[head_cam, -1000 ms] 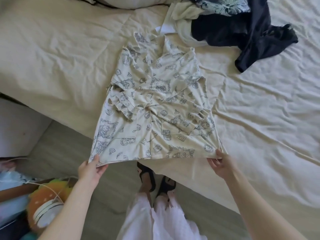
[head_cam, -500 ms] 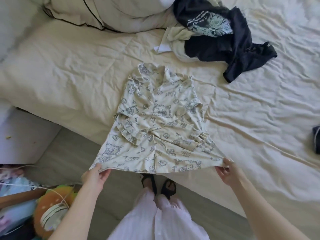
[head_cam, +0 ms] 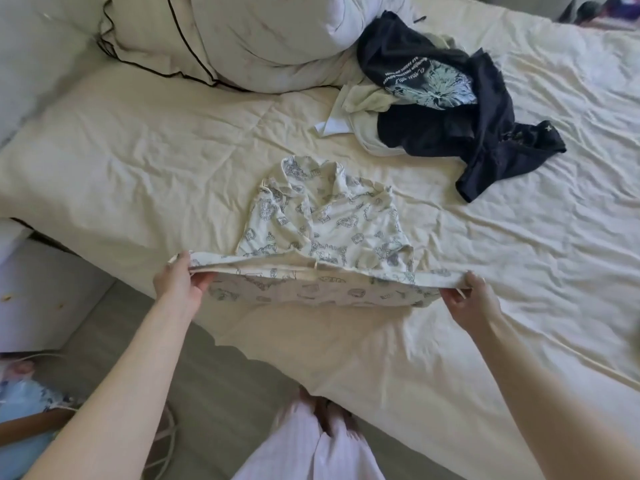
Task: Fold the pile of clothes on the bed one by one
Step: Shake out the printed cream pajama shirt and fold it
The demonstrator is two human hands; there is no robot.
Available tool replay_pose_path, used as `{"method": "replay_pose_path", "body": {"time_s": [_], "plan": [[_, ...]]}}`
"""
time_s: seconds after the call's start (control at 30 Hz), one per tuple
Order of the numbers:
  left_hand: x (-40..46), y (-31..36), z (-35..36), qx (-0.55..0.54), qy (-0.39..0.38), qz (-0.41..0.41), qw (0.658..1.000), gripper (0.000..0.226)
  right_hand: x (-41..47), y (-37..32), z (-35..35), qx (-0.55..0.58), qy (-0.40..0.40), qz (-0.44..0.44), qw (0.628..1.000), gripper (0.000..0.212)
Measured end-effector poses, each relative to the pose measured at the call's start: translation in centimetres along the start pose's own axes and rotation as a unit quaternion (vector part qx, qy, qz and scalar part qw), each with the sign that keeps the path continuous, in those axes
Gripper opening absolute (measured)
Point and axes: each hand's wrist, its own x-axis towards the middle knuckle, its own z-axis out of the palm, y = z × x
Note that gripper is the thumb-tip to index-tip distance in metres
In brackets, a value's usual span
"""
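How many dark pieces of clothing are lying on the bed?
2, as far as shows: a black printed T-shirt atop the far pile, and a dark navy garment sprawled just right of it. The pile may hide more.

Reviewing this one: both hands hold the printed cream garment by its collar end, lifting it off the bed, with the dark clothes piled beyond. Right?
Not quite. The head view shows the left hand and right hand holding the printed cream garment by its hem end; the collar lies on the bed. The dark clothes are piled beyond.
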Motion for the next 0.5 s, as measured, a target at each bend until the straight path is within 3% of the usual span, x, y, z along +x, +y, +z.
{"method": "replay_pose_path", "body": {"time_s": [0.1,0.2,0.33,0.5], "plan": [[2.6,1.5,3.3,-0.017,0.007,-0.010,1.000,0.010,3.0,-1.2,3.4,0.004,-0.020,-0.012,1.000,0.014],[5.7,2.7,6.9,-0.022,0.025,-0.010,0.999,0.010,6.0,-2.4,7.3,0.006,-0.022,-0.003,1.000,0.009],[10.3,3.6,11.2,0.007,0.025,0.004,1.000,0.009,10.2,-3.3,12.1,0.036,-0.003,-0.013,0.999,0.036],[15.2,3.8,15.0,0.051,0.032,0.016,0.998,0.015,15.0,-3.5,16.9,0.020,-0.001,0.002,1.000,0.007]]}}
